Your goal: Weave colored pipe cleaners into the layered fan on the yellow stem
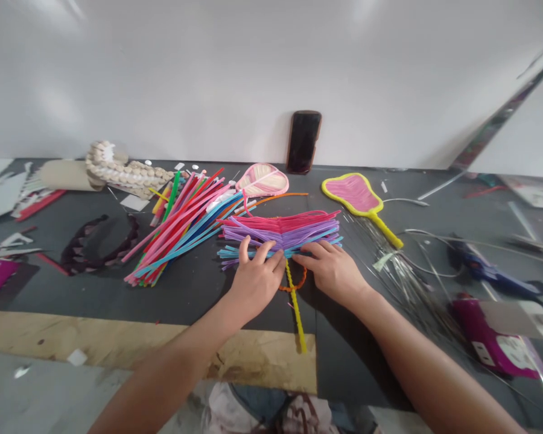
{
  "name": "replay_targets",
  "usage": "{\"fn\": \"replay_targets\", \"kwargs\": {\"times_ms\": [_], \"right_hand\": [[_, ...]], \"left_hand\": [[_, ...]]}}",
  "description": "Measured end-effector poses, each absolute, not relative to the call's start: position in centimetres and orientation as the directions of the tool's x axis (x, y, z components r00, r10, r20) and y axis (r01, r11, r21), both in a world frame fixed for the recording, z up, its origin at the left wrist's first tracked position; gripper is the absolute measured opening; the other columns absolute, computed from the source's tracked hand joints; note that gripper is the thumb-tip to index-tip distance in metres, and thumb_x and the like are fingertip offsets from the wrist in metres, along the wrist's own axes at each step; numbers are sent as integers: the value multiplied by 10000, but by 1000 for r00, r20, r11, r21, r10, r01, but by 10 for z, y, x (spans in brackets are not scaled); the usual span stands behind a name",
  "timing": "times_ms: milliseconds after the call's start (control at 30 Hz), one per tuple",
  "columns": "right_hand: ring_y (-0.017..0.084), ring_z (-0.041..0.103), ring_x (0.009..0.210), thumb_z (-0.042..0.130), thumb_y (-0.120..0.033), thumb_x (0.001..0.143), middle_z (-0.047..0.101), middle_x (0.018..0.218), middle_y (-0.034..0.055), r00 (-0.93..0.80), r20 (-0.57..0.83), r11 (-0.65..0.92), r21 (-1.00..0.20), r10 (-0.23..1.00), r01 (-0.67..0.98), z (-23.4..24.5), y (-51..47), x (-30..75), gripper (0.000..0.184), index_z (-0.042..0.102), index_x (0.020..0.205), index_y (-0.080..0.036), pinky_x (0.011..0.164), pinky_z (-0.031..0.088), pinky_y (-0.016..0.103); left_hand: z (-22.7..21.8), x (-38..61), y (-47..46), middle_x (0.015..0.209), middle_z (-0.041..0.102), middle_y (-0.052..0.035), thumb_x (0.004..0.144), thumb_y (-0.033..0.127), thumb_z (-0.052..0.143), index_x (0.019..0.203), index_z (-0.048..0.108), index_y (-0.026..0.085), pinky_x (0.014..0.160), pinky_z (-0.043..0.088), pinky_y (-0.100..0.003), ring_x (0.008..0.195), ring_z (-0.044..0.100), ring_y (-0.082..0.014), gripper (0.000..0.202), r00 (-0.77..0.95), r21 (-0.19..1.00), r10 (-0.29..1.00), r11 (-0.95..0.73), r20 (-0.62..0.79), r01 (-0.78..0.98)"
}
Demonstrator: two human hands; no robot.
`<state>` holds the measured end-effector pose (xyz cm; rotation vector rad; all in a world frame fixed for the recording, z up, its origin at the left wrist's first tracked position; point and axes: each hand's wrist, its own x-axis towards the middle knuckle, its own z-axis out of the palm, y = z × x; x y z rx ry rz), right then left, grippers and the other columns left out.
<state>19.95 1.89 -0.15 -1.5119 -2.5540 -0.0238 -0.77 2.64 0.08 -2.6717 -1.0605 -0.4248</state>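
Observation:
My left hand [257, 278] lies with spread fingers on a fan of pink, purple and blue pipe cleaners [280, 232]. My right hand [332, 271] presses the same fan from the right, its fingertips close to those of my left hand. Under the fan's middle, a twisted yellow pipe cleaner [297, 316] runs toward me, and an orange pipe cleaner loop [295, 286] sits between my hands. To the left lies a large heap of loose multicoloured pipe cleaners [176, 232].
Two finished fan shapes lie beyond my hands: pink-and-cream [262, 181] and pink-and-yellow [355, 196]. A phone [303, 141] leans against the white wall. Silver wires [411, 283], a blue glue gun [489, 268] and a magenta object [489, 337] lie right on the dark table [90, 301].

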Motion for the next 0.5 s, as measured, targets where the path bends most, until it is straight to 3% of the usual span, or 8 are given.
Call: {"fn": "replay_targets", "kwargs": {"times_ms": [500], "right_hand": [[206, 523, 916, 557, -173, 884, 702, 958, 42, -450, 224, 470, -41, 864, 882, 3, 19, 193, 210, 730, 979, -244, 762, 310, 341]], "left_hand": [[0, -8, 26, 1165, 711, -56, 949, 151, 470, 1043, 700, 222, 1082, 235, -648, 1170, 545, -273, 258, 700, -146, 626, -701, 344, 698]]}}
